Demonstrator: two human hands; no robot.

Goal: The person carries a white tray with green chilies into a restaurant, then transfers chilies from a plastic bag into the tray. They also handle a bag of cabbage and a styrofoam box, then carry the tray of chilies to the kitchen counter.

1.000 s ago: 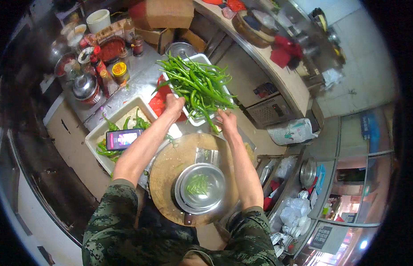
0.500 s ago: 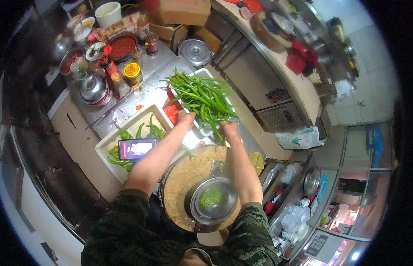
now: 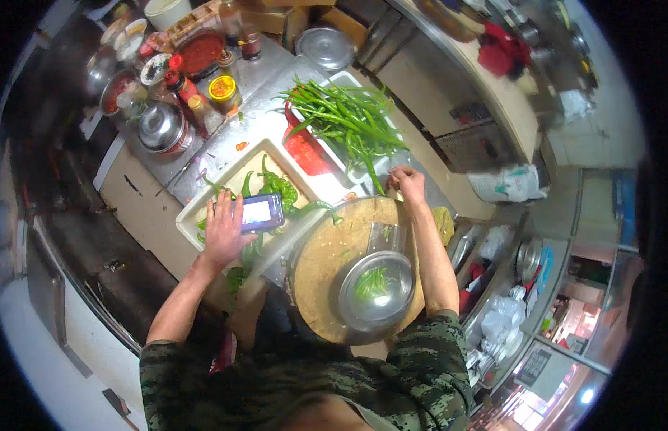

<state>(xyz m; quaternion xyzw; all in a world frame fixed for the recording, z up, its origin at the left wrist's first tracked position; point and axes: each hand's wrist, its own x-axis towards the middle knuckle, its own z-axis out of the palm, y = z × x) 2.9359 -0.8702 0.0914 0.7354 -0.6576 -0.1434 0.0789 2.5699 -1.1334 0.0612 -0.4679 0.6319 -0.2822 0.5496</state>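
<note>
My left hand [image 3: 224, 228] is at the left end of a smartphone [image 3: 263, 213] with a lit screen, thumb and forefinger closed about that end. Under it, a cream tray [image 3: 296, 171] holds several large green peppers [image 3: 276, 185]. My right hand [image 3: 408, 184] has its fingers curled together near the near corner of a white basket [image 3: 348, 80]; a small pale bit shows at the fingertips, too small to name. Long thin green chilies [image 3: 352, 118] heap over this basket. Before me, a metal bowl [image 3: 402, 305] with green pieces [image 3: 373, 284] stands on a round wooden chopping block [image 3: 316, 287].
A flat metal blade [image 3: 385, 237] lies on the block, partly behind the bowl. Red plastic [image 3: 307, 154] lies between tray and basket. Sauce bottles [image 3: 184, 86], a yellow-lidded jar [image 3: 223, 90] and a lidded metal pot [image 3: 161, 126] crowd the far left. A shelf with plastic containers [image 3: 502, 323] stands right.
My left hand has left the chili basket and come back to the phone, which has turned and shifted right over the tray. My right hand has moved slightly away from the basket's corner. The view has shifted.
</note>
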